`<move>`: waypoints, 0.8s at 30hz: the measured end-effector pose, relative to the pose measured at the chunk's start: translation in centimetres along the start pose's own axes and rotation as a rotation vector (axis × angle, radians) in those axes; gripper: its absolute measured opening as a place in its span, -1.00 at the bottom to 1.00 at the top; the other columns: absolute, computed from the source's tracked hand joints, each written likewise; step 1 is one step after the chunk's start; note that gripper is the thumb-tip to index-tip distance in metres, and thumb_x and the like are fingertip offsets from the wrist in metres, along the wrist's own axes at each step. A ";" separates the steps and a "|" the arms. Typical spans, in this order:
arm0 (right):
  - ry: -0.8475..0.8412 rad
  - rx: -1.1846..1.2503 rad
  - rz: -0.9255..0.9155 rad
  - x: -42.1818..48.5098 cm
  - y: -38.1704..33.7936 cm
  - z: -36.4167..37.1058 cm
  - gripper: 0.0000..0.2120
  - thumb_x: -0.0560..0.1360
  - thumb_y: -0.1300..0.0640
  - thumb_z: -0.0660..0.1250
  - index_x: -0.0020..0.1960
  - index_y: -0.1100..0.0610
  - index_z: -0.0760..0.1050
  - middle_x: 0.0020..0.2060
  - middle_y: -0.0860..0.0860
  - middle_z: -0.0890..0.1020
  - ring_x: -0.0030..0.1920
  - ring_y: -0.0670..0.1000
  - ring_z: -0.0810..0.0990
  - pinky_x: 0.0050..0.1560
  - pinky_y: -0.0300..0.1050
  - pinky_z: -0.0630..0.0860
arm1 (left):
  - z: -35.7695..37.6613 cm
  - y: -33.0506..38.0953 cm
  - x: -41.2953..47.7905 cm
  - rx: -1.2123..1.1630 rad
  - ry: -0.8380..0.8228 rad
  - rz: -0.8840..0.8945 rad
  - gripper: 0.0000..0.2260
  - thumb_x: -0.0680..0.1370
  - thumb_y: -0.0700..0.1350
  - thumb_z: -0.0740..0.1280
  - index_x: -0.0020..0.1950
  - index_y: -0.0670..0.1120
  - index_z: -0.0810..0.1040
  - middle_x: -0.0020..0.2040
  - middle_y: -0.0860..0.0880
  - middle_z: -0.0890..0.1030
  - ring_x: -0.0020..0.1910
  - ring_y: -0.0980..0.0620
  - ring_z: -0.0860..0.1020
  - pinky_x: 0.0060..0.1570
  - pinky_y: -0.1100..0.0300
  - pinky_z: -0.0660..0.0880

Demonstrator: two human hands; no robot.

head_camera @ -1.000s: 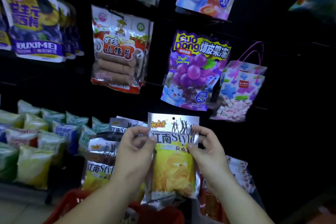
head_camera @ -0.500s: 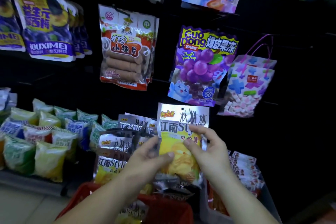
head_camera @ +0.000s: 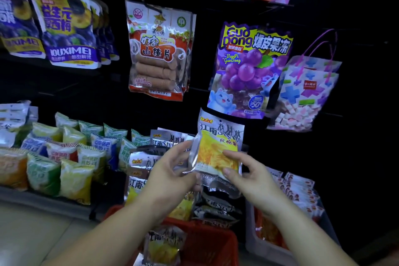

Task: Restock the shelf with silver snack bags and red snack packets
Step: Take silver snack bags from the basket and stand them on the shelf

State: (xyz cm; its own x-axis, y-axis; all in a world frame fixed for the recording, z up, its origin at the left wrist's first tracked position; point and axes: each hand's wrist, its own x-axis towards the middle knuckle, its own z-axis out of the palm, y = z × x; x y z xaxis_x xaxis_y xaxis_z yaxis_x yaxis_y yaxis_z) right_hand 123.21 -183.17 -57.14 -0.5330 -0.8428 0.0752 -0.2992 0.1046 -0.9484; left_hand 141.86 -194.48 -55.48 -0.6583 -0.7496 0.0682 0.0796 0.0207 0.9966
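A silver snack bag (head_camera: 218, 149) with a yellow chip picture hangs upright against the dark shelf wall, under the purple grape bag. My right hand (head_camera: 248, 177) pinches its lower right corner between thumb and fingers. My left hand (head_camera: 172, 170) grips its lower left edge. More silver snack bags (head_camera: 151, 157) stand stacked on the shelf to the left of it, and another lies in the red basket (head_camera: 207, 237) below my arms. Red snack packets (head_camera: 300, 192) sit in a row at the right.
Hanging above are a hawthorn roll bag (head_camera: 157, 54), a purple grape jelly bag (head_camera: 246, 71) and a marshmallow bag (head_camera: 306, 93). Several green, yellow and orange small packs (head_camera: 64, 164) fill the low shelf at left. A grey bin (head_camera: 265, 244) stands at lower right.
Both hands slid down from the bag's top corners to its lower edge. The bag moved up and back toward the shelf wall. The camera shifted, so the shelf appears further right.
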 end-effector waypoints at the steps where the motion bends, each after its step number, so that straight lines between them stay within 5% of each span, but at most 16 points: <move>1: 0.006 -0.068 -0.010 -0.1 -0.1 0.3 -0.63 0.52 -0.02 0.51 0.20 -0.42 0.57 0.46 -0.14 0.44 0.40 0.09 0.52 0.36 0.20 0.51 | 0.0 -0.1 -0.1 0.032 0.012 0.038 -0.42 0.58 -0.35 0.40 0.40 0.23 0.42 0.24 0.27 0.49 -0.04 0.40 0.61 -0.10 0.17 0.67; 3: 0.050 -0.111 0.005 -0.1 -0.5 1.1 -0.63 0.48 -0.08 0.54 0.15 -0.49 0.56 0.56 -0.07 0.27 0.52 0.03 0.37 0.43 0.18 0.44 | 0.3 -0.4 -0.4 0.165 -0.004 0.134 -0.50 0.61 -0.31 0.36 0.38 0.22 0.46 0.13 0.32 0.58 -0.07 0.28 0.63 -0.10 0.31 0.61; 5: 0.059 0.111 0.027 -0.2 -1.1 2.1 -0.67 0.44 -0.11 0.53 0.16 -0.37 0.61 0.44 -0.02 0.48 0.36 0.01 0.56 0.29 0.22 0.57 | 1.1 -1.0 -1.0 0.296 -0.011 0.228 -0.59 0.62 -0.27 0.35 0.32 0.20 0.56 -0.05 0.34 0.64 -0.13 0.21 0.62 -0.14 0.39 0.53; 8: 0.051 0.451 0.136 -0.2 -1.5 2.9 -0.67 0.43 -0.08 0.51 0.18 -0.11 0.61 0.13 0.00 0.69 0.03 -0.01 0.68 0.05 0.18 0.67 | 2.5 -2.3 -1.9 0.572 -0.027 0.500 -0.64 0.59 -0.21 0.37 0.29 0.18 0.58 0.15 0.44 0.59 0.07 0.24 0.58 0.08 0.34 0.51; 11: 0.134 0.401 0.076 -0.1 -1.3 2.9 -0.73 0.53 0.30 0.46 0.09 -0.03 0.56 0.07 0.06 0.67 -0.26 -0.01 0.60 -0.27 -0.09 0.54 | 3.2 -3.8 -2.3 0.722 -0.180 0.663 -0.59 0.56 -0.24 0.36 0.34 0.13 0.58 0.34 0.32 0.55 0.19 0.17 0.54 0.20 0.28 0.49; 13: 0.139 0.318 0.047 0.1 -1.0 2.3 -0.63 0.53 0.44 0.36 0.05 -0.03 0.59 0.09 0.06 0.65 -0.24 -0.02 0.60 -0.27 -0.12 0.52 | 3.2 -4.1 -2.4 0.624 -0.211 0.608 -0.62 0.56 -0.25 0.34 0.31 0.10 0.62 0.34 0.27 0.56 0.30 0.23 0.51 0.26 0.26 0.48; 16: 0.060 0.324 0.036 0.3 -0.2 1.0 -0.56 0.53 0.51 0.30 0.10 -0.02 0.60 0.19 0.04 0.65 -0.01 -0.01 0.66 -0.06 -0.10 0.60 | 2.3 -3.8 -1.5 0.501 0.042 0.483 -0.75 0.57 -0.18 0.37 0.19 0.11 0.61 0.31 0.30 0.50 0.34 0.27 0.46 0.25 0.32 0.44; 18: 0.004 0.338 0.044 0.3 -0.1 0.2 -0.52 0.55 0.53 0.26 0.19 0.00 0.58 0.25 0.00 0.62 0.07 0.03 0.67 0.07 0.05 0.61 | 1.0 -3.2 -0.6 0.489 0.154 0.350 -0.71 0.59 -0.03 0.41 0.28 0.23 0.51 0.33 0.32 0.38 0.34 0.27 0.41 0.25 0.31 0.39; 21: -0.089 0.338 0.037 0.0 0.1 -0.9 -0.52 0.56 0.51 0.27 0.28 0.03 0.55 0.29 -0.05 0.59 0.13 -0.03 0.65 0.04 -0.08 0.60 | 0.2 -2.2 -0.2 0.181 0.016 0.007 -0.51 0.56 0.07 0.46 0.38 0.44 0.38 0.38 0.30 0.36 0.31 0.28 0.44 0.24 0.20 0.46; 24: -0.165 0.377 0.065 0.0 0.5 -1.3 -0.55 0.51 0.41 0.39 0.28 0.01 0.58 0.26 0.03 0.60 0.14 0.03 0.58 0.06 -0.07 0.56 | 0.0 -2.0 -0.1 0.125 -0.045 0.005 -0.41 0.59 -0.10 0.45 0.38 0.50 0.35 0.33 0.31 0.41 -0.11 0.32 0.53 -0.08 0.41 0.53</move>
State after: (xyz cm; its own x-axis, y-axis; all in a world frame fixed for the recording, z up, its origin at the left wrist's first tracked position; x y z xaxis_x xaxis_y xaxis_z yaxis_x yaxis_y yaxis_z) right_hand 122.01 -182.39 -57.26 -0.3981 -0.9173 -0.0096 0.0583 -0.0149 -0.9982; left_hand 141.74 -194.47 -57.52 -0.6913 -0.7190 0.0725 -0.0089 0.1087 0.9940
